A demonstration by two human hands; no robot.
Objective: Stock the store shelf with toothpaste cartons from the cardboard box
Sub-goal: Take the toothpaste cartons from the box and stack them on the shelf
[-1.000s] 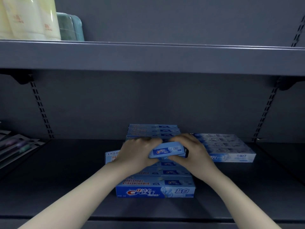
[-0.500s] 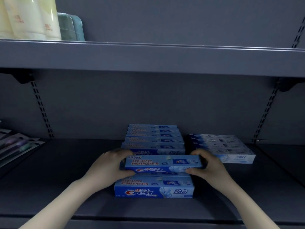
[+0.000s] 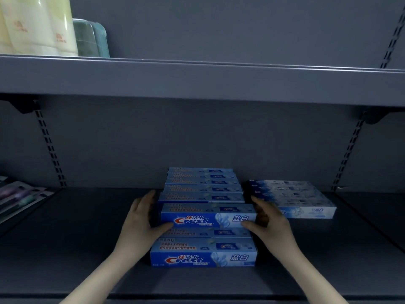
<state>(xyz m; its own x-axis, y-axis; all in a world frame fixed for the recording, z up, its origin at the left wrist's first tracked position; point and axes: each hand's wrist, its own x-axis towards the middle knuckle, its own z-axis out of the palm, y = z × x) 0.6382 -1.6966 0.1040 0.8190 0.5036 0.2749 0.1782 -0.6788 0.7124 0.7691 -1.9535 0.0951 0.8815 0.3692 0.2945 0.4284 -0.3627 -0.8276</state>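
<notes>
Head view: the Crest toothpaste carton (image 3: 208, 216) sits between both hands, its long axis running 9 to 3 o'clock, printed face toward the camera. The left hand (image 3: 141, 218) cups its 9 o'clock end, fingers reaching up along that end and the thumb curled across the lower front edge. The right hand (image 3: 270, 220) mirrors it at the 3 o'clock end, thumb on the front face, fingers bent round the back. Both hands grip the carton, neither nearer than the other.

The carton appears to rest on the row of blue cartons (image 3: 203, 187) that runs back toward 12 o'clock on the store shelf (image 3: 76, 238); whether its weight is fully down I cannot tell. The front carton (image 3: 203, 255) lies just below it at 6 o'clock, parallel. A paler stack of toothpaste cartons (image 3: 291, 198) lies near at 2 o'clock. The cardboard box is out of sight.

Likely next: square the ends with the row, then let go sideways.
</notes>
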